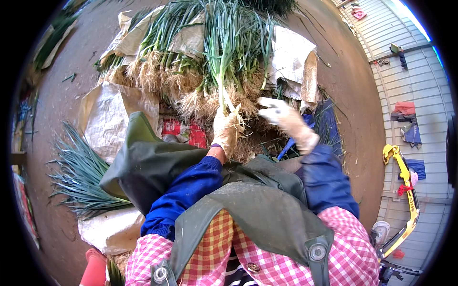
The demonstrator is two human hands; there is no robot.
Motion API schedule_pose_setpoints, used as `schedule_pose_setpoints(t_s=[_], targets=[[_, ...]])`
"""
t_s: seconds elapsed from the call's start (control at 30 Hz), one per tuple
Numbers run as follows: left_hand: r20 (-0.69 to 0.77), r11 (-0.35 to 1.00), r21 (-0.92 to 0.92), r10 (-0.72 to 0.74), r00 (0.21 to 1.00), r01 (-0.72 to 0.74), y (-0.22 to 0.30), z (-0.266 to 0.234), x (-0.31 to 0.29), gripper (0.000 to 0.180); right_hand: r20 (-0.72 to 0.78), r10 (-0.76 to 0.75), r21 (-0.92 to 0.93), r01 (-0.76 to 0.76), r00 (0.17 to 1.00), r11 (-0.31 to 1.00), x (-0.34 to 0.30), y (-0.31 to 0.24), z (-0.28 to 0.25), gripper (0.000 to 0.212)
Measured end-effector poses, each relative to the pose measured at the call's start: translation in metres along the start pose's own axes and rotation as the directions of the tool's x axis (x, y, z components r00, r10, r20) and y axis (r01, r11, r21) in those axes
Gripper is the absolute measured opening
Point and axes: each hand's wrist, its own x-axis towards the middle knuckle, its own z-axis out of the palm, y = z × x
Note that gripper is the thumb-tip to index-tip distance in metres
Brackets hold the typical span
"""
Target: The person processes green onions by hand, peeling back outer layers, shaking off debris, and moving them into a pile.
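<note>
Currently grasping green onion [220, 86] near root end in left grip [226, 129], leaves pointing away, with right hand [282, 118] (blurred, seemingly released) just rightward.

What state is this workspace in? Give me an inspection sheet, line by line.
Surface: brown floor, leaf scraps in places.
Job's things: held leafy stalks; pile of rooted stalks beyond.
Clutter: pale sacks, red sheet, blue sheet; another leafy bundle at left.
Hands: left hand closed around the held stalks; right hand gloved, blurred, apart from them, fingers open.
Cables: nothing seen.
Surroundings: pale panelled wall and yellow jointed arm at right.
</note>
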Motion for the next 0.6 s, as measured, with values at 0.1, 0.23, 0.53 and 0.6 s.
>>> schedule_pose_setpoints(t_s=[0.1,0.23,0.53,0.6], targets=[[0.081,0.992,-0.075,-0.096,0.992,0.102,0.003,0.017,-0.009,0.026,0.067,-0.083,-0.279,0.099,0.994,0.955,0.040,-0.010,0.048,0.036],[0.158,0.846,-0.317,-0.398,0.904,0.428,-0.005,-0.021,0.014,0.036,0.083,-0.208,0.023,0.207,0.975,0.978,0.064,0.023,0.075,0.020],[0.017,0.876,-0.289,-0.398,0.917,0.386,0.004,-0.021,0.012,0.013,0.759,-0.120,0.393,-0.304,0.640,0.868,-0.034,0.001,0.083,0.017],[-0.136,0.930,-0.239,-0.317,0.939,0.279,0.027,0.002,0.012,0.015,0.797,-0.246,0.369,-0.121,0.552,0.922,-0.038,0.031,0.086,0.019]])
